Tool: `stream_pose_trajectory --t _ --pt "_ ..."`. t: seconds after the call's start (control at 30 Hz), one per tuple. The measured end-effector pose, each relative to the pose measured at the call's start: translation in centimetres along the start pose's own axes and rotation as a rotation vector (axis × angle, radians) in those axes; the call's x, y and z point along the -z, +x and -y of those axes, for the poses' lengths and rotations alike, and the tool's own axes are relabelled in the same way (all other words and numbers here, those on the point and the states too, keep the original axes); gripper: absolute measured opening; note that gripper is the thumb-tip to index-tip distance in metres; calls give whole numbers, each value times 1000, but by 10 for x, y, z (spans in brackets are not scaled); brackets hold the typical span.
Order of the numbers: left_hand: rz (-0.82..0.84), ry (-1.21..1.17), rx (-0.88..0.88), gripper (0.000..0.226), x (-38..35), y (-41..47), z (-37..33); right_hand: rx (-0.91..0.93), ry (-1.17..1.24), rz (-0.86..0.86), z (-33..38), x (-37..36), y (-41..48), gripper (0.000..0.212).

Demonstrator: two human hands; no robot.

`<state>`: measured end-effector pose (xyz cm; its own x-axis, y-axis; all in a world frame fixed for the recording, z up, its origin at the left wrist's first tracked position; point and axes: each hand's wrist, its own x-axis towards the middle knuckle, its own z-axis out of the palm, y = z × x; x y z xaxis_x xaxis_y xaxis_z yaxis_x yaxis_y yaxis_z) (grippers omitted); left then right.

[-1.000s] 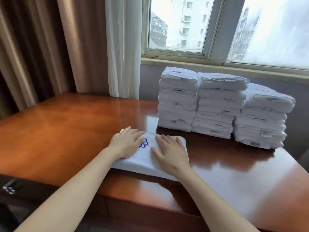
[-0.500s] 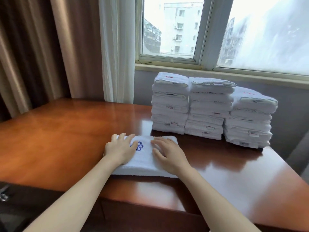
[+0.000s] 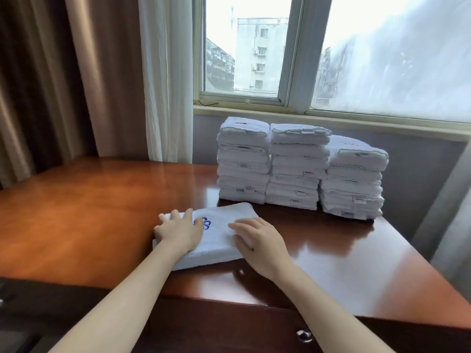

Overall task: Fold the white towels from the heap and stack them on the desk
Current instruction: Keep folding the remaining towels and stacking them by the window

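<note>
Left hand (image 3: 179, 231) slid leftward along the folded towel (image 3: 220, 234), which lies left-to-right.

a glossy reddish-brown wooden desk (image 3: 76, 220) fills the lower half of the view, its top catching pale reflections of daylight. its dark front carries a small metal drawer pull (image 3: 304, 336). behind it a grey wall (image 3: 420, 174) rises to a pale sill (image 3: 331, 121) and a window (image 3: 244, 47) with light frames. through the glass stands a weathered apartment block (image 3: 257, 54) under a bright white sky. a white sheer curtain (image 3: 165, 77) hangs left of the window, with heavy brown drapes (image 3: 51, 85) further left. grey fabric (image 3: 453, 212) hangs at the right edge.
</note>
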<state>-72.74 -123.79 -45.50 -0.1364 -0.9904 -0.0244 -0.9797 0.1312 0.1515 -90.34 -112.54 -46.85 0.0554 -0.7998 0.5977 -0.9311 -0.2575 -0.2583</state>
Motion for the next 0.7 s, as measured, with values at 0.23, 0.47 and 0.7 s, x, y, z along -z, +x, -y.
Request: stream_pose_trajectory --t 0.23,0.47,0.7 --pt "94 65 -9 61 8 -18 -19 9 22 -43 2 6 -24 12" --pt "72 290 -166 68 18 -40 -37 -247 1 119 -33 33 -34 23" --pt "116 163 -358 64 12 -61 -60 -510 -21 146 -42 53 -42 19"
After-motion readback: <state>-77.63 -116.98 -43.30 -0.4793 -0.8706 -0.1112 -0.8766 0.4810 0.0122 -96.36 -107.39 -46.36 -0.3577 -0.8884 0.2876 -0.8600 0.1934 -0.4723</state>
